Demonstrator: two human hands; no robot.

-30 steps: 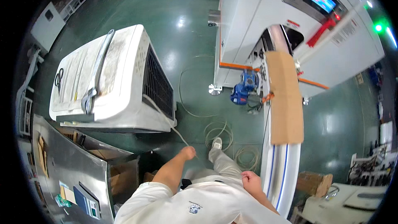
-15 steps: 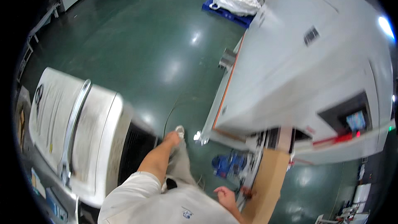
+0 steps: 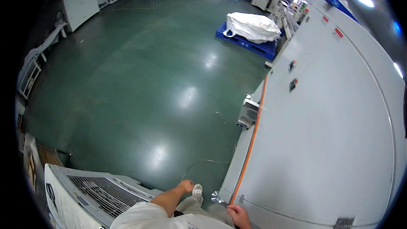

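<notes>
The large white sheet-metal machine cabinet point(image 3: 335, 135) stands upright on the green floor, an orange strip running along its lower edge.

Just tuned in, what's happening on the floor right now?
A person stands beside a big white machine cabinet on a green floor. The right hand rests against the cabinet's lower edge near its orange stripe; it holds nothing that can be made out. The left hand hangs loosely closed and free above the floor, near a thin cable. A white unit with a grille sits to the left, and a white bag on a blue pallet lies farther off.
</notes>
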